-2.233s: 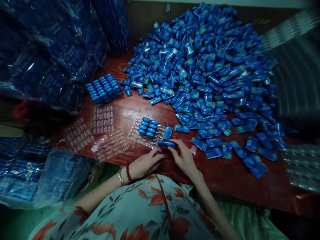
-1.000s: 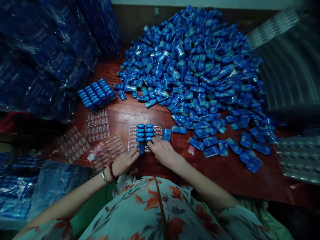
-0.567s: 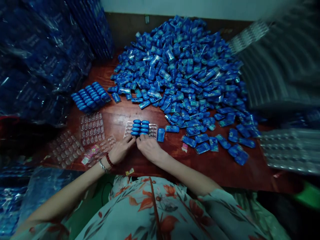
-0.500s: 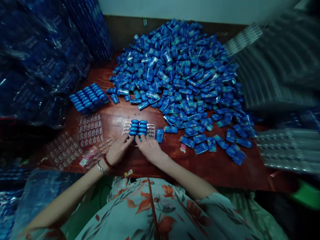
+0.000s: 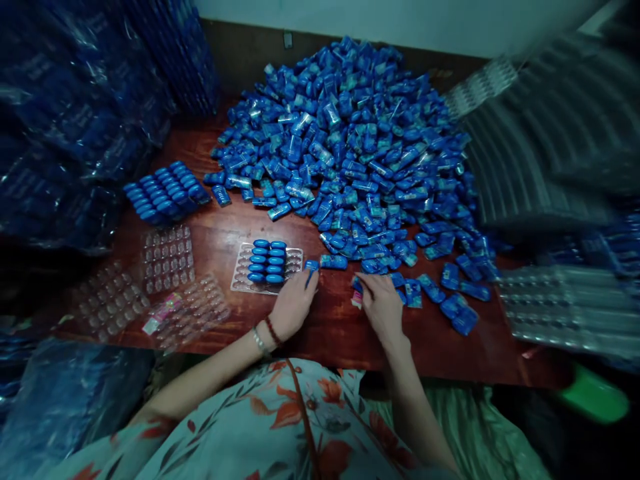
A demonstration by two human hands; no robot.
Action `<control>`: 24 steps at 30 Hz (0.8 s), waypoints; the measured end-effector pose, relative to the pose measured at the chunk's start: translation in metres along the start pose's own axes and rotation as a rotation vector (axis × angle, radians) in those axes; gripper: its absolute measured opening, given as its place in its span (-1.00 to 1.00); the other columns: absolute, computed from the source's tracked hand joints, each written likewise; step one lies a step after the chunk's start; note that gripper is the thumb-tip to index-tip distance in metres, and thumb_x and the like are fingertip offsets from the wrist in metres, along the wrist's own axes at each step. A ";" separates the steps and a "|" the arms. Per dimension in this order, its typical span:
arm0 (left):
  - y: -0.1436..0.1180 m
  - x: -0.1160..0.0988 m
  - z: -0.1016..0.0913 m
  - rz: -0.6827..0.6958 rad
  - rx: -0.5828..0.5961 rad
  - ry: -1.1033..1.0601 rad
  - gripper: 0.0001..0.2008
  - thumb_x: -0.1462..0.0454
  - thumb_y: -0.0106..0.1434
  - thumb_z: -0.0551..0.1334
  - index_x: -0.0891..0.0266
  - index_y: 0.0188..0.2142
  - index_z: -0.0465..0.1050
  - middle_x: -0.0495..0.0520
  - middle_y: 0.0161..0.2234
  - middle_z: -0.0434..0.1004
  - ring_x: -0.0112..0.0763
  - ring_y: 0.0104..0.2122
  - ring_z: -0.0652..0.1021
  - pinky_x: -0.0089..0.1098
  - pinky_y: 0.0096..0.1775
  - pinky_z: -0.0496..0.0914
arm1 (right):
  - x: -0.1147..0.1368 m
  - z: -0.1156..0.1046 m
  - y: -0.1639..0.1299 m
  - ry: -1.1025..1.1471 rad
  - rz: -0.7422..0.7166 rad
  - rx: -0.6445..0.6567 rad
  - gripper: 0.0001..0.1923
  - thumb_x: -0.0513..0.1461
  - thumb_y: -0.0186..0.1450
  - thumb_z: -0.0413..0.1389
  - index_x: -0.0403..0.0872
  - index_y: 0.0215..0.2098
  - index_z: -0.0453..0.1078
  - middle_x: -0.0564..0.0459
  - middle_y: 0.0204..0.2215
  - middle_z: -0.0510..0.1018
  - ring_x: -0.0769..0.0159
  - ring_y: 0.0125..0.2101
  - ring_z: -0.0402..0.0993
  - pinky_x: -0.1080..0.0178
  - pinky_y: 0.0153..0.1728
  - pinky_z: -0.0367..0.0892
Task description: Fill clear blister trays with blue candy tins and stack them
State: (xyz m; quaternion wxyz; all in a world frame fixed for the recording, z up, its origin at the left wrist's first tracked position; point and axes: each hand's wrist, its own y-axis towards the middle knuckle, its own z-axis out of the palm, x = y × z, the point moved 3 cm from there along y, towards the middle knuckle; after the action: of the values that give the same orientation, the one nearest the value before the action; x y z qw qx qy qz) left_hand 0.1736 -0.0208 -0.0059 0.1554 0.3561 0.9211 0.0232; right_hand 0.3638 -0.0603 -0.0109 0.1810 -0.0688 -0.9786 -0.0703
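L hand pinches blue packet just beside clear tray w/ ten packets seated; R hand fingers closing on loose packet at pile edge, grip narrow; packets prob. light, slick-wrapped; best held by long sides; desk.

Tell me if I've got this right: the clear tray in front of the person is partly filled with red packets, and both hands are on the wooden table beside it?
Not quite. The packets in the clear tray are blue, not red, as the head view shows. The rest holds: the tray is only partly filled, and the left hand and right hand are on the wooden table beside it.
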 end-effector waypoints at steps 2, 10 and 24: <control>0.029 -0.006 0.007 -0.097 0.111 0.105 -0.62 0.46 0.28 -0.04 0.53 0.09 0.17 0.45 -0.09 0.40 -0.12 -0.10 0.42 -0.18 -0.13 0.33 | 0.011 0.010 0.015 -0.006 -0.122 0.078 -0.61 -0.36 0.30 -0.13 -0.10 0.04 0.34 -0.03 -0.11 0.48 0.21 -0.13 0.26 0.18 -0.12 0.25; 0.046 -0.004 0.010 -0.152 0.303 0.065 -0.67 0.45 0.18 0.14 0.41 -0.04 0.22 0.32 -0.12 0.36 -0.22 -0.23 0.50 -0.33 -0.29 0.38 | 0.020 0.032 0.029 -0.123 -0.174 0.193 -0.58 -0.29 0.29 -0.03 -0.13 0.12 0.23 -0.14 -0.05 0.34 0.16 -0.12 0.24 0.12 -0.15 0.28; -0.085 0.056 -0.009 -0.527 -0.104 -0.909 -0.71 0.17 0.21 0.20 0.24 -0.11 0.34 0.08 -0.21 0.51 -0.34 -0.21 0.51 -0.30 -0.12 0.40 | 0.004 0.037 -0.012 0.068 0.013 0.109 -0.57 -0.01 0.29 -0.05 -0.17 -0.09 0.32 -0.16 -0.25 0.38 0.09 -0.22 0.31 0.08 -0.21 0.29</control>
State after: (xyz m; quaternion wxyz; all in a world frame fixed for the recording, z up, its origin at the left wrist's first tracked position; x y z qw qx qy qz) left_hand 0.0763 -0.0465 -0.0255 0.5572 0.0782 0.8168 -0.1278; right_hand 0.3458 -0.0657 -0.0456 0.2179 -0.0625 -0.9738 -0.0182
